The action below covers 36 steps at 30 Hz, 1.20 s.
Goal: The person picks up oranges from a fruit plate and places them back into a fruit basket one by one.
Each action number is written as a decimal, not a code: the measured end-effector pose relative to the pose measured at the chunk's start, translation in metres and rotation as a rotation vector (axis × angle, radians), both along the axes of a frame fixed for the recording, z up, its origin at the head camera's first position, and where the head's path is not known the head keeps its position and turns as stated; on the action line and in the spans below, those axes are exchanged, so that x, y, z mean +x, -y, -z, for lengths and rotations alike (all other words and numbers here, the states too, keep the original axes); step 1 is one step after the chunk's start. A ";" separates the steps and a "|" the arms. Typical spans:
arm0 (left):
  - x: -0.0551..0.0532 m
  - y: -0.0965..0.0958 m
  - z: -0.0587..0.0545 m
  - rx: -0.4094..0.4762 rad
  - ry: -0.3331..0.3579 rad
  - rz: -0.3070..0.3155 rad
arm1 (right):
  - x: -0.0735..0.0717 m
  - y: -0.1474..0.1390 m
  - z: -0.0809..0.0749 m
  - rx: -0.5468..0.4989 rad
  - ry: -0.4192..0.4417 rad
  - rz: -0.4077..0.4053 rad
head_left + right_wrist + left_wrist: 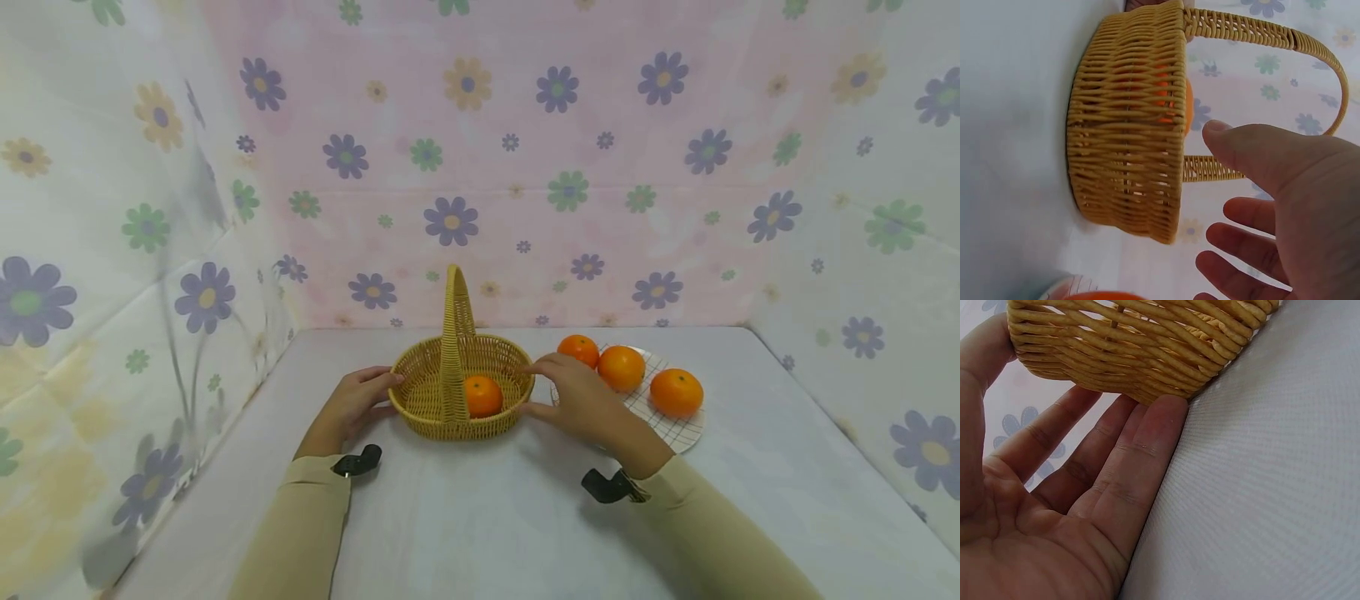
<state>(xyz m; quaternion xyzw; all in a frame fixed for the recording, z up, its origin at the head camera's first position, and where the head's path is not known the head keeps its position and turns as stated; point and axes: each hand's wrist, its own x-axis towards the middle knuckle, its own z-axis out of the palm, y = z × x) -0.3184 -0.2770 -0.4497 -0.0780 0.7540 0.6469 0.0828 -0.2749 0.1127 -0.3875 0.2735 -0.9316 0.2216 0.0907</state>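
Observation:
A yellow wicker basket with a tall arched handle stands upright on the table. One orange lies inside it, right of the handle. My left hand is at the basket's left end. In the left wrist view its fingers reach out nearly straight, tips against the wicker, and the thumb tip is hidden behind the rim. At the right end is my right hand, with thumb and fingers spread. The right wrist view shows a gap between its thumb and the basket rim.
A white plate with a grid pattern sits right of the basket, partly behind my right forearm. Three oranges are on or beside it: one at the back, one in the middle, one at right. Flowered cloth walls surround the table.

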 end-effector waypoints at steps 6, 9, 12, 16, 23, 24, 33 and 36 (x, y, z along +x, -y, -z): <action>0.001 -0.001 -0.002 -0.005 0.002 -0.005 | -0.002 -0.017 0.003 0.027 0.047 0.061; 0.001 -0.001 0.000 -0.003 0.005 -0.004 | -0.004 -0.027 0.002 0.006 0.086 0.063; 0.001 0.000 0.001 0.001 0.004 -0.004 | -0.007 -0.035 0.000 -0.027 0.108 0.055; 0.001 0.001 0.001 -0.004 0.002 -0.009 | -0.011 -0.045 -0.004 -0.054 0.104 0.047; -0.002 -0.001 0.000 -0.001 0.010 -0.004 | -0.013 -0.059 -0.007 -0.026 0.120 0.073; -0.002 0.000 0.000 -0.001 0.013 -0.004 | -0.013 -0.061 -0.007 -0.019 0.121 0.074; 0.000 0.000 -0.001 -0.005 0.002 -0.002 | -0.018 -0.068 -0.005 0.016 0.159 0.087; -0.001 0.000 -0.001 -0.010 0.001 -0.004 | -0.018 -0.070 -0.004 0.019 0.182 0.088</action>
